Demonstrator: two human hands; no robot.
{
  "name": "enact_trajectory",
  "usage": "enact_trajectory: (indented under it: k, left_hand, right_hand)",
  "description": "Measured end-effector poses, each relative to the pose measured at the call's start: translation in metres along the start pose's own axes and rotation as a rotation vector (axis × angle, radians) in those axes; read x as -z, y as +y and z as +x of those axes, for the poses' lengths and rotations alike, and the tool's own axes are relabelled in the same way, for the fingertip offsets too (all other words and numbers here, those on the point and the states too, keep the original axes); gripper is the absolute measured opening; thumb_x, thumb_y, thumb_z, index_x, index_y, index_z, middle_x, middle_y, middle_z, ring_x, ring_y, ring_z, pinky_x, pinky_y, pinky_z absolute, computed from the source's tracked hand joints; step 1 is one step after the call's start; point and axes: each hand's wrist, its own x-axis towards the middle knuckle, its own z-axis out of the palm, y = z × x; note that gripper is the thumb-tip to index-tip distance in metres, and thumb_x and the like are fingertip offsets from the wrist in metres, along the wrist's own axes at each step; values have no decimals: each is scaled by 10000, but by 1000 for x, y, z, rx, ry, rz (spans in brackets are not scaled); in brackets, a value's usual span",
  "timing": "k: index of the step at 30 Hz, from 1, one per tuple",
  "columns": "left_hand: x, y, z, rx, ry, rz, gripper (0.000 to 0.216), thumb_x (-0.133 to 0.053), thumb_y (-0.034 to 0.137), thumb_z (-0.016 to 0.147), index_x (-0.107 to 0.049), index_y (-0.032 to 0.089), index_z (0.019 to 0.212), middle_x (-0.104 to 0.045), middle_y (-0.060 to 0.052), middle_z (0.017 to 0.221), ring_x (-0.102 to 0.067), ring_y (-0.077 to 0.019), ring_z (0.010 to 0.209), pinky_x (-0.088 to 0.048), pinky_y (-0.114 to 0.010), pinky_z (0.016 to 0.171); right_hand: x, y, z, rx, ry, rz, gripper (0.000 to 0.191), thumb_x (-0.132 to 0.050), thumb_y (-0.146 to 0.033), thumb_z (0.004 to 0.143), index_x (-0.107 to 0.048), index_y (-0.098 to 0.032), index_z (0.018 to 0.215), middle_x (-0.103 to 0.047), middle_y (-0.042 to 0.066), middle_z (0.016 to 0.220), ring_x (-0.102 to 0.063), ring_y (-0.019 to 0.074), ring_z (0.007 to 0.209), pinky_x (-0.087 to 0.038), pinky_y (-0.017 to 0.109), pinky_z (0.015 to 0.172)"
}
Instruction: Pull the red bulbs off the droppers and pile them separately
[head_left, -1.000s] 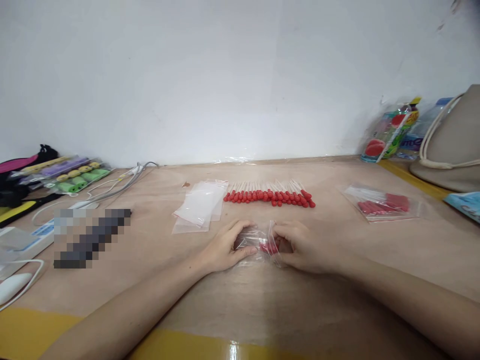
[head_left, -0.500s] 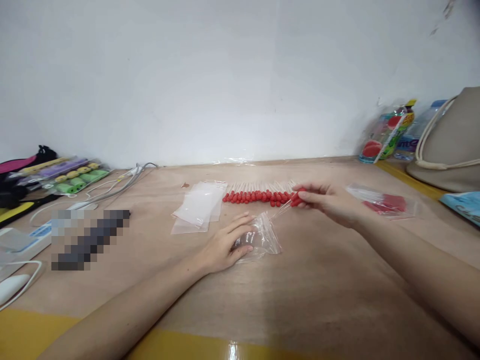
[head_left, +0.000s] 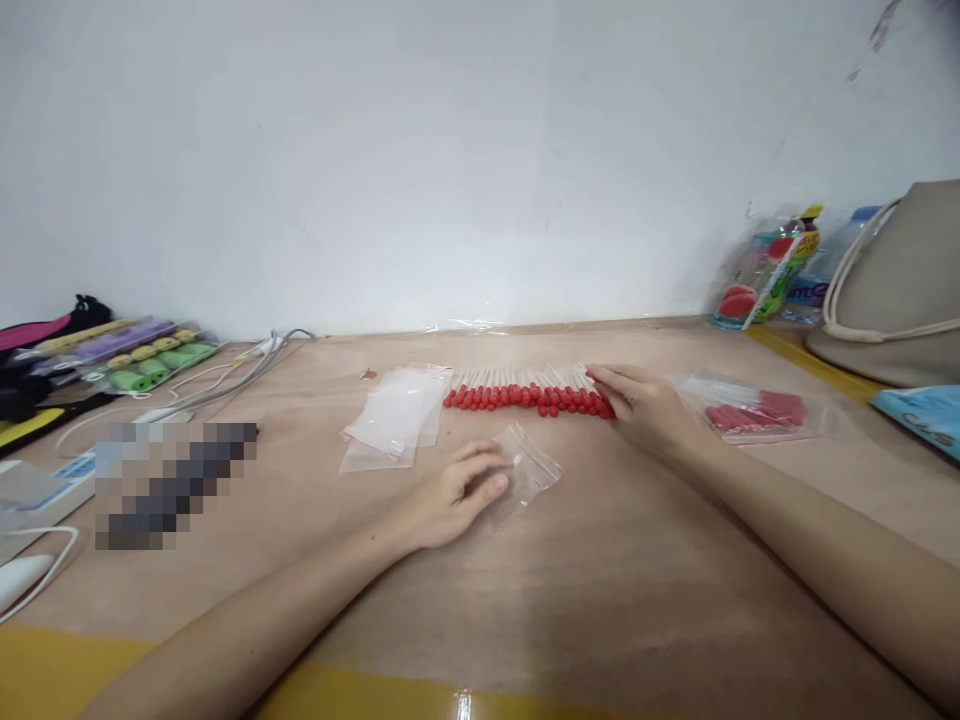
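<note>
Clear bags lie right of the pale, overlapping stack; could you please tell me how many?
2: the near bag, at the left hand and partly hidden; and the filled bag, right of the right hand. Others may be hidden.

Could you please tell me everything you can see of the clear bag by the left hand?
The clear bag is small, transparent and wrinkled, with bright glints; it looks like thin plastic. A ridged band runs along its right end. No red-tipped sticks show in its visible part. It lies on the table, on the near side of the row of red-tipped sticks. The left hand is at its left end, partly hiding it.
</note>
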Motion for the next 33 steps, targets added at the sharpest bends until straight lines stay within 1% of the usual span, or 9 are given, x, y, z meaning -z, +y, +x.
enact_trajectory:
  k: [4,9,15,19,22,24,27,30,33]
  left_hand:
    - [3,-6,7,186,268,67,171,-512,332,802,-571,172,786,-571,-45,867,-527,-192,869,-421,-352,788]
    - [5,-19,8,244,195,60,166,-565,323,740,-520,179,807,-545,-16,837,-507,-162,771,-406,-301,685]
    - [12,-27,5,344,80,-19,316,-633,366,655,-475,187,861,-547,13,780,-500,-128,653,-394,-262,595]
    - [22,-22,4,394,-49,0,383,-610,372,670,-485,192,984,-569,20,713,-536,-148,639,-389,-258,576]
    - [27,-17,6,372,-73,124,293,-630,389,644,-572,192,853,-573,-14,764,-547,-192,760,-403,-283,645]
    - [29,-16,6,331,-70,150,231,-638,382,638,-578,186,743,-564,-31,810,-530,-205,824,-406,-296,690]
    - [29,-18,5,333,-57,84,264,-633,354,644,-533,184,818,-551,-24,838,-522,-177,770,-407,-280,655]
    - [27,-19,3,381,-72,-17,379,-630,339,646,-464,192,953,-546,6,786,-517,-152,683,-390,-252,586]
    - [27,-20,3,383,-94,-88,432,-610,330,669,-422,190,1032,-490,54,636,-487,-132,596,-357,-231,537]
  right_hand:
    - [-3,-3,1,77,-148,-185,364,-357,-183,851,-551,-195,1158,-590,91,1147,-549,219,1015,-407,377,854]
    - [3,-1,3,62,-171,-340,340,-351,-256,877,-523,-243,1170,-607,73,1116,-529,235,979,-330,429,812]
    - [36,41,1,-295,8,-471,267,-426,-351,818,-642,-222,909,-620,107,1023,-523,308,966,-350,489,757]
    - [61,103,-13,-652,-145,-543,402,-612,-485,662,-654,-154,886,-600,218,982,-532,392,914,-369,502,677]
    - [69,144,-26,-765,-264,-442,433,-684,-551,547,-639,-150,705,-615,227,829,-563,367,803,-384,454,611]
    - [69,159,-32,-741,-278,-427,395,-676,-564,545,-604,-182,615,-614,191,749,-568,352,759,-388,445,592]
    - [66,161,-37,-681,-210,-457,274,-674,-480,578,-599,-218,605,-602,125,686,-567,342,729,-395,450,577]
    - [64,146,-38,-657,-134,-537,125,-630,-348,645,-619,-236,591,-573,88,621,-562,340,697,-369,521,612]
    - [69,120,-34,-541,31,-609,163,-519,-276,737,-605,-224,608,-551,81,605,-563,328,716,-303,590,694]
